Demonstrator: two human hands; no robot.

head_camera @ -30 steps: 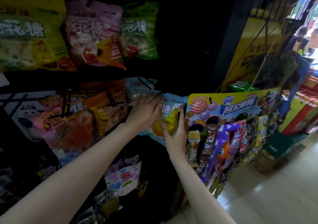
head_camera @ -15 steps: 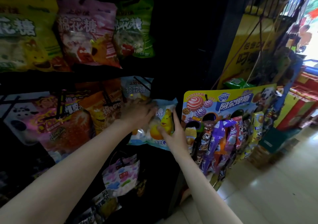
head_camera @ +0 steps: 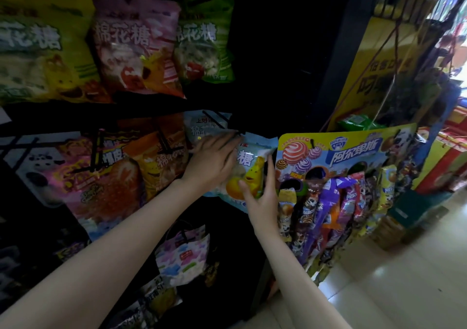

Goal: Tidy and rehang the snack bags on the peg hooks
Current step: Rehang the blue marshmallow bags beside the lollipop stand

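Here, left to right: orange bag (head_camera: 161, 159) hangs on peg; left hand (head_camera: 214, 161) lies flat, fingers straight, pressing blue marshmallow bag (head_camera: 252, 167) top toward peg hook (head_camera: 214, 120); right hand (head_camera: 262, 197) pinches its right edge, steadying for threading

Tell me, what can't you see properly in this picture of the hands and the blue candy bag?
- Head view: the hole at the top of the blue bag and the peg hook tip; the left hand covers them.
- The bag's left half; the same hand hides it.
- The right hand covers its lower right corner.
- The yellow bag is cut off by the left edge.
- The bottom shelf packets are too dark.
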